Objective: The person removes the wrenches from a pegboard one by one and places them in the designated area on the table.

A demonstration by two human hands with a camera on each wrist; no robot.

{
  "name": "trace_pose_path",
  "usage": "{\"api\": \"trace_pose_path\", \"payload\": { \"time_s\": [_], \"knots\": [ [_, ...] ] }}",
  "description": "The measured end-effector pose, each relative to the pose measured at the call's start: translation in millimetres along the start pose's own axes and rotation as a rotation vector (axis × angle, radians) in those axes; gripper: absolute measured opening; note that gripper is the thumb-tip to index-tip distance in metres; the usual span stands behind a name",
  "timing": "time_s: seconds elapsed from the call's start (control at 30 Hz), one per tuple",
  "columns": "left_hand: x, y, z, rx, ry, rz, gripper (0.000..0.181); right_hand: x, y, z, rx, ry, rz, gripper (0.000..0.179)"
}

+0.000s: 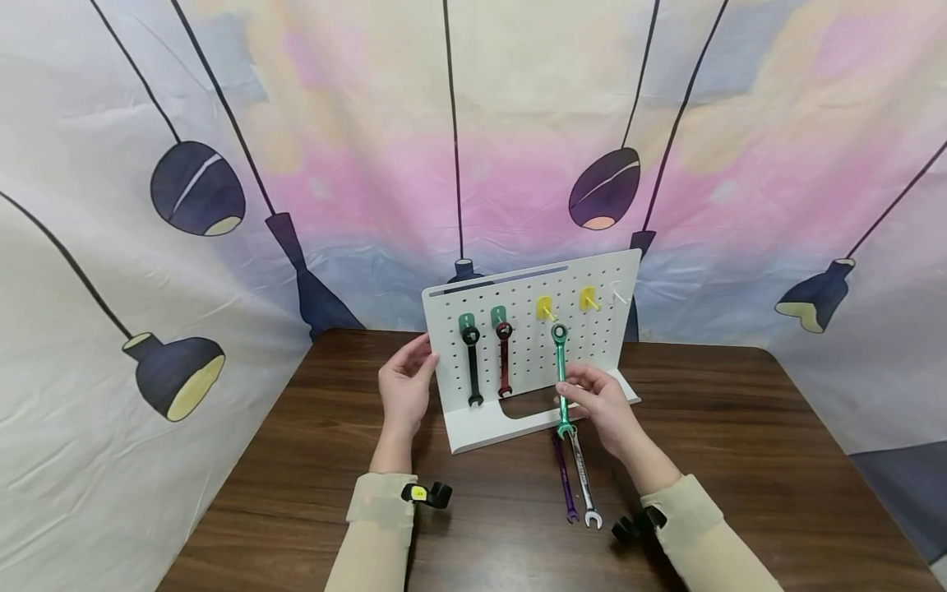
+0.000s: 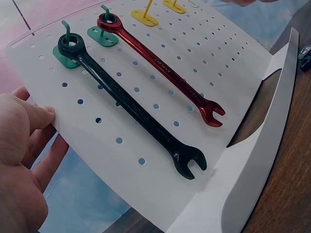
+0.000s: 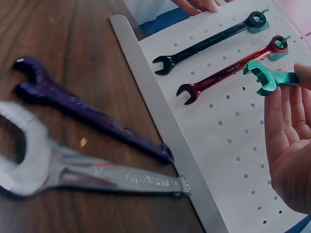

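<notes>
My left hand point(image 1: 405, 386) pinches the left edge of a white pegboard stand point(image 2: 112, 160), thumb on the front and fingers behind. My right hand point(image 1: 602, 407) holds a green combination wrench point(image 1: 561, 362) upright before the board, its ring end close to a yellow hook point(image 1: 545, 308) and its open jaw downward. A black wrench point(image 2: 129, 104) and a red wrench point(image 2: 165, 68) hang by their ring ends from green hooks point(image 2: 102, 36) on the left part of the board. Below the right hand, a purple wrench point(image 3: 87, 109) and a silver wrench point(image 3: 112, 177) lie on the table.
Another yellow hook point(image 1: 588, 298) and a clear hook point(image 1: 618, 293) stick out on the board's right side. The stand's base rests on a dark wooden table point(image 1: 296, 493). Behind the table hangs a cloth backdrop point(image 1: 370, 164) printed with lamps.
</notes>
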State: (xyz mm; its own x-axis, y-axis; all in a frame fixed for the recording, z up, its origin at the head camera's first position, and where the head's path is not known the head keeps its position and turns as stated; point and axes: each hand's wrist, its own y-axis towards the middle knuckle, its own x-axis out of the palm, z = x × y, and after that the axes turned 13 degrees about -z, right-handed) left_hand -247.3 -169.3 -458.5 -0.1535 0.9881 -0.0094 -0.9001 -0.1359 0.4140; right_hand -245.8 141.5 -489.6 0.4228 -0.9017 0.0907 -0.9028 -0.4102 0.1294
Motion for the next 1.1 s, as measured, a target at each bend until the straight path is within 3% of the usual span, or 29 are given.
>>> {"api": "trace_pose_path", "payload": {
  "time_s": [0.23, 0.33, 0.6, 1.1],
  "knots": [
    [-7.0, 8.1, -32.5, 0.018, -0.009, -0.024, 0.032, -6, -15.1, 5, 0.072, -0.031, 0.017, 0.017],
    [-4.9, 7.7, -30.9, -0.001, -0.012, -0.015, 0.033, -10, -23.5, 10, 0.115, -0.057, 0.032, 0.027],
    [-3.7, 9.6, -27.8, -0.035, 0.003, 0.012, 0.032, -24, -41.6, 16, 0.2, -0.099, 0.032, 0.032],
    [-7.2, 8.0, -30.7, -0.002, -0.021, -0.009, 0.031, -43, -69.7, 16, 0.29, -0.15, -0.029, 0.042]
  ]
}}
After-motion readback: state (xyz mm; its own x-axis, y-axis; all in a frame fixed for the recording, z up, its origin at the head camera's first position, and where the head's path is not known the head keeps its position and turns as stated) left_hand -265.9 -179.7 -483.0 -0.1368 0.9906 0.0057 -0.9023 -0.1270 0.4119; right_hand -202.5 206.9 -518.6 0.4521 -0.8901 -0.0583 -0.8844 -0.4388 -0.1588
